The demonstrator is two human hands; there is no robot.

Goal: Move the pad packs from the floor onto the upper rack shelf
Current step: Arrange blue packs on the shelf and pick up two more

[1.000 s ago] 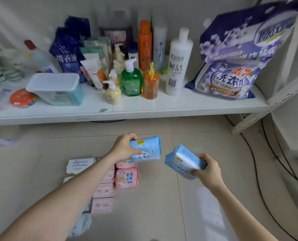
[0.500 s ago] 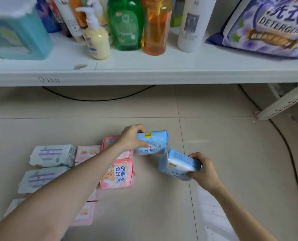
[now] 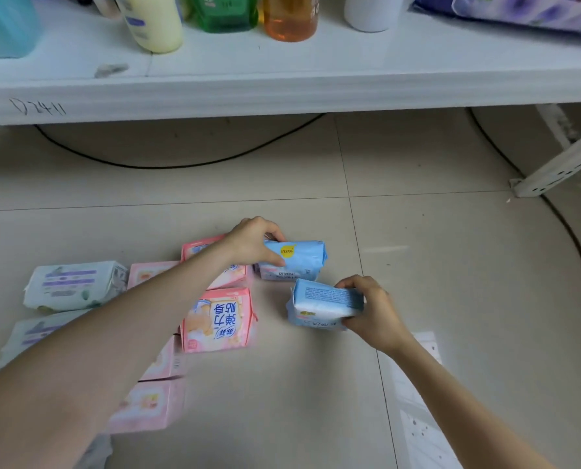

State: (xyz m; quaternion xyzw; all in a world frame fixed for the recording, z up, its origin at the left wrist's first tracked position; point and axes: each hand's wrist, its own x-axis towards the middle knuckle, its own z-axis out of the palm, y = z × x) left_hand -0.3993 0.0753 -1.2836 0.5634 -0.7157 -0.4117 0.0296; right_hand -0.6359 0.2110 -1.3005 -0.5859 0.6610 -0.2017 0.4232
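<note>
Blue packs (image 3: 296, 262) lowered toward tiled floor (image 3: 451, 265); white shelf (image 3: 282, 93) above.

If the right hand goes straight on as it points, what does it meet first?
Likely the stickered blue pack in the left hand, just beyond the second pack the right hand holds; depth unclear.

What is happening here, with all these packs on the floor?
A person is handling two blue pad packs, low over the tiled floor. The left hand grips the blue pack with a yellow sticker; the right hand grips the other blue pack. Pink packs and white packs lie on the floor beside them. The white shelf above carries bottles; no pad pack shows on the part in view.
</note>
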